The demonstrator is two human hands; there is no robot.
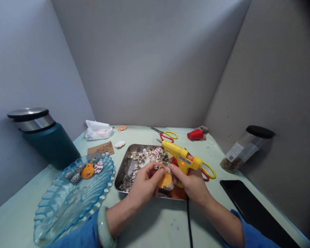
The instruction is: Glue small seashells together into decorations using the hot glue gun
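Observation:
My left hand (146, 179) is closed, pinching a yellow scallop shell (165, 180) low over the metal tray. A small metal safety pin (161, 167) lies across the shell's upper edge, between both hands. My right hand (192, 182) is closed, its thumb and fingertip at the pin's right end; its other fingers are mostly hidden. Just behind the right hand is a yellow glue gun (179, 153), nozzle pointing up and left, with an orange light on its side. Its handle is partly hidden, so I cannot tell whether the hand touches it. A black cord (189, 224) runs toward me.
The metal tray (120, 172) holds shells and metal pins. Decorated shells (88, 171) sit in a blue glass dish (69, 206) at left, near a green bottle (50, 141). Scissors (166, 133), a red object (195, 134), a jar (244, 150) and a black phone (250, 206) stand around.

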